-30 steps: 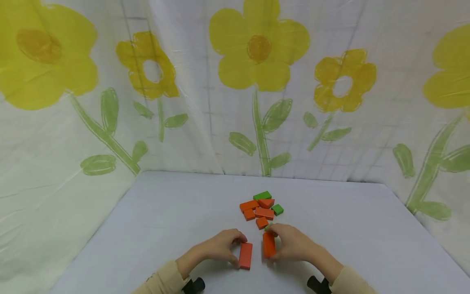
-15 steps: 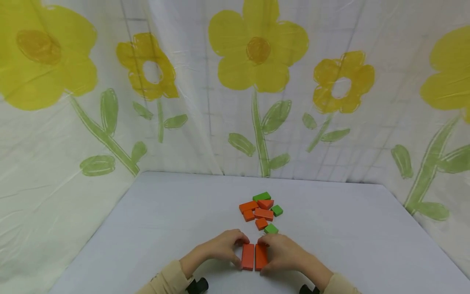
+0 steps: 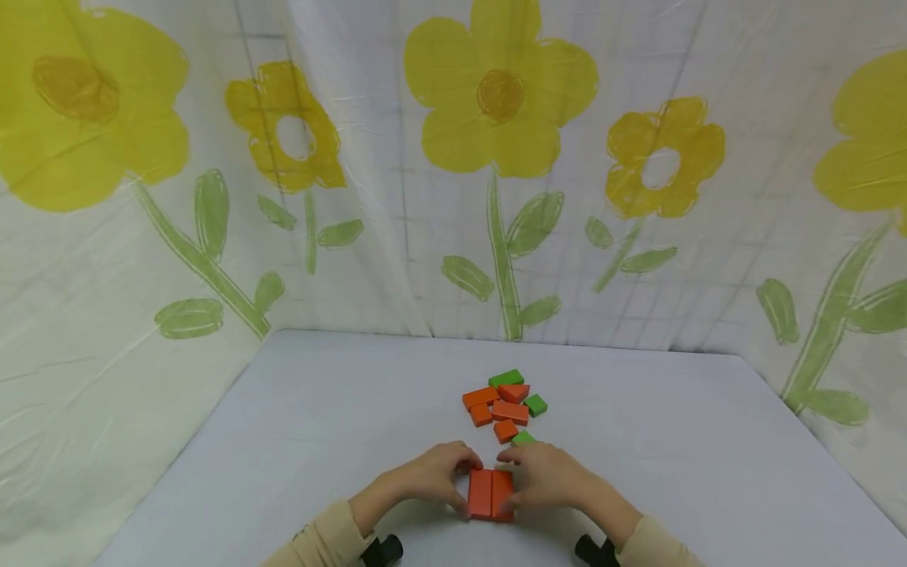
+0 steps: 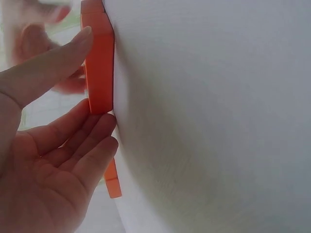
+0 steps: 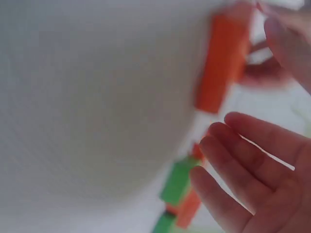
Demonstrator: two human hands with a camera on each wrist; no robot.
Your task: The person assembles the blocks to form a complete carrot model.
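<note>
Two rectangular blocks lie flat side by side with their long edges touching: a light red block (image 3: 479, 494) on the left and an orange-red block (image 3: 501, 490) on the right. My left hand (image 3: 430, 475) holds the light red block by its two short ends. In the left wrist view, its thumb (image 4: 63, 60) is at the near end and the fingertips meet the far end. My right hand (image 3: 554, 476) is just off the orange-red block's right side. In the right wrist view, its fingers (image 5: 243, 165) are spread with nothing between them and the thumb.
Beyond the hands sits a loose group of blocks, among them an orange block (image 3: 510, 412), a red triangular block (image 3: 513, 391) and a small green block (image 3: 536, 405). Another green block (image 3: 523, 439) is close to my right fingers. Behind the table (image 3: 340, 394) hangs a flower-printed curtain (image 3: 383, 236).
My right hand brought the orange-red block left against the light red one, then let go and drew slightly away. The left hand stayed with its block, which shifted slightly right.
</note>
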